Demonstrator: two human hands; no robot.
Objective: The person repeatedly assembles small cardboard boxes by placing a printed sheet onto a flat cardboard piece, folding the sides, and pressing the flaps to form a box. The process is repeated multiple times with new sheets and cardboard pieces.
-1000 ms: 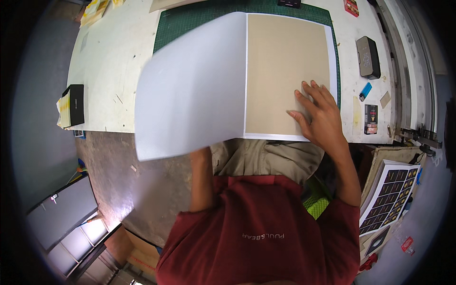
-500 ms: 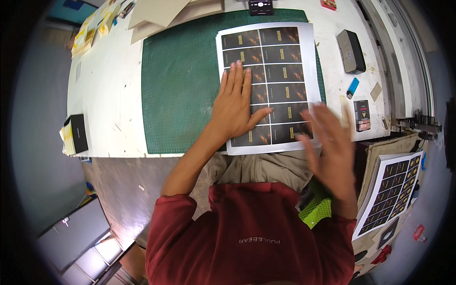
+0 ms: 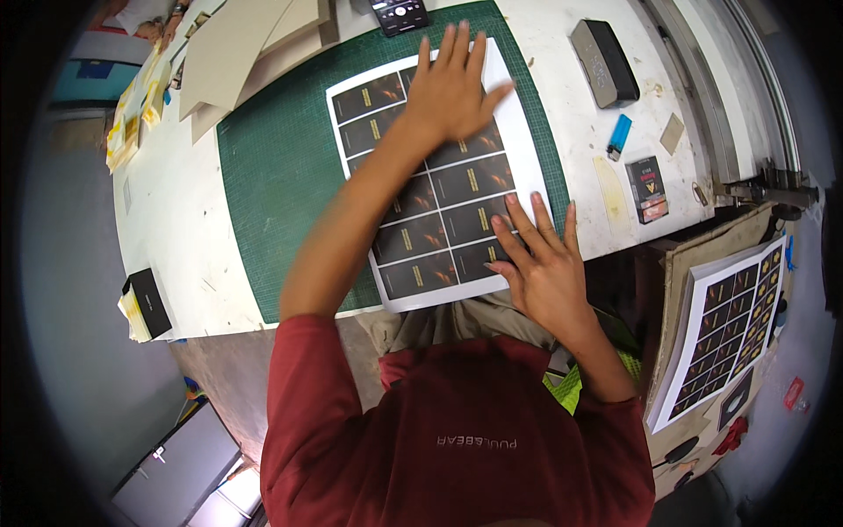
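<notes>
A white printed sheet (image 3: 475, 172) with rows of dark card designs lies on the green cutting mat (image 3: 290, 189), its near end reaching the table's front edge. My left hand (image 3: 450, 92) is spread over the sheet's far part, slightly blurred, with fingertips near the far edge. Flat on the sheet's near right corner rests my right hand (image 3: 546, 263), its fingers apart. Neither hand grips anything. My left forearm hides part of the printed rows.
Grey boards (image 3: 246, 53) and a phone (image 3: 400, 16) lie at the back. On the right are a digital clock (image 3: 604, 63), a blue lighter (image 3: 619, 135) and a small box (image 3: 648, 190). More printed sheets (image 3: 720, 329) lie at lower right. Another person's hand (image 3: 172, 28) shows at far left.
My left hand has slid from the sheet's left side to its far part. My right hand has come down onto the near right corner. The view has turned slightly.
</notes>
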